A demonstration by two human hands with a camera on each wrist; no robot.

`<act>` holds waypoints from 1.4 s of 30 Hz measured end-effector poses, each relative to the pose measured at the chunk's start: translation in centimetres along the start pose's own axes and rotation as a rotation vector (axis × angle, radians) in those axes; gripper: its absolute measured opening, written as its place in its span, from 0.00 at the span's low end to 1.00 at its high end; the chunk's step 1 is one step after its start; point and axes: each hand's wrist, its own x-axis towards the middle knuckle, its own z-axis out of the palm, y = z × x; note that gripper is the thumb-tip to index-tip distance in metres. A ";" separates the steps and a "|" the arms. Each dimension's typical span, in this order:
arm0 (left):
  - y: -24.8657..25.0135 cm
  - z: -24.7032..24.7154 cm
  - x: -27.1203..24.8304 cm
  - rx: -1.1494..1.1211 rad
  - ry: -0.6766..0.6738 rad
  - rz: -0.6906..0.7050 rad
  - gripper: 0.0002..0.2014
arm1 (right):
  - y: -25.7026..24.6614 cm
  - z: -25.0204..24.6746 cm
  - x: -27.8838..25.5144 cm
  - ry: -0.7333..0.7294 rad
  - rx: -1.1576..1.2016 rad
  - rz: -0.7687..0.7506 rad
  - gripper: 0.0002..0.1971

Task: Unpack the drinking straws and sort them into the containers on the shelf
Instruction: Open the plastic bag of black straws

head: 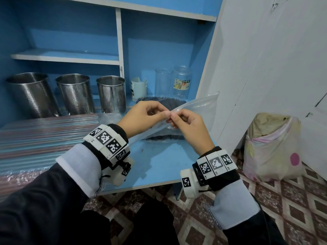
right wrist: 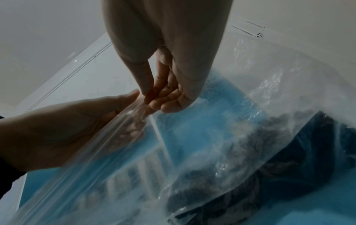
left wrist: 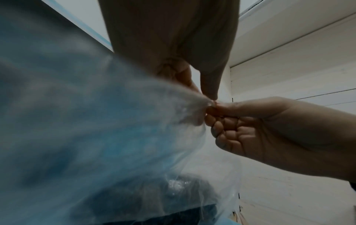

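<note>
Blue shelf unit point(head: 159, 167) with three perforated steel containers point(head: 76, 93) standing empty along its back, well left of my hands. A wide pack of striped straws point(head: 44, 135) lies flat at far left, long axis running left to right. The clear bag point(head: 198, 110) of dark straws point(head: 164, 137) rests on the shelf and rises slantwise to the upper right; its mouth edge comes up to my hands, its load lies directly beyond and below them. My left hand point(head: 145, 114) and right hand point(head: 190, 126) meet thumb to thumb, each pinching that edge, equally near; I judge the next move a pull apart. The head view alone shows the containers. The right wrist view alone shows the left fingers point(right wrist: 134, 129) behind the film.
</note>
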 end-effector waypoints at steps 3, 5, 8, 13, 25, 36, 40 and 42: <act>-0.1 -0.1 0.3 0.031 -0.033 -0.059 0.06 | 0.3 0.0 0.0 -0.035 -0.052 -0.008 0.08; -0.1 -0.2 0.4 0.131 -0.042 -0.070 0.06 | 0.5 0.1 -0.2 -0.047 -0.075 -0.012 0.09; 0.0 -0.1 0.6 0.204 -0.032 -0.090 0.07 | 0.4 0.4 -0.5 -0.007 -0.092 -0.018 0.09; -0.2 0.6 0.7 0.183 -0.013 -0.137 0.08 | 0.4 0.7 -0.7 0.040 -0.108 -0.014 0.08; -1.3 -0.3 1.2 -0.108 0.231 -0.157 0.11 | 1.6 0.0 -2.1 0.085 -0.060 0.048 0.12; -1.6 0.1 0.4 0.202 0.101 -0.171 0.22 | 1.2 -0.2 -2.6 0.045 -0.244 -0.089 0.20; -1.9 -0.5 -0.2 0.246 0.067 -0.135 0.19 | 0.8 -0.8 -2.9 0.019 -0.313 -0.063 0.32; -2.2 -1.0 -0.9 0.225 0.087 -0.172 0.14 | 0.9 -1.0 -3.1 0.057 -0.297 -0.043 0.30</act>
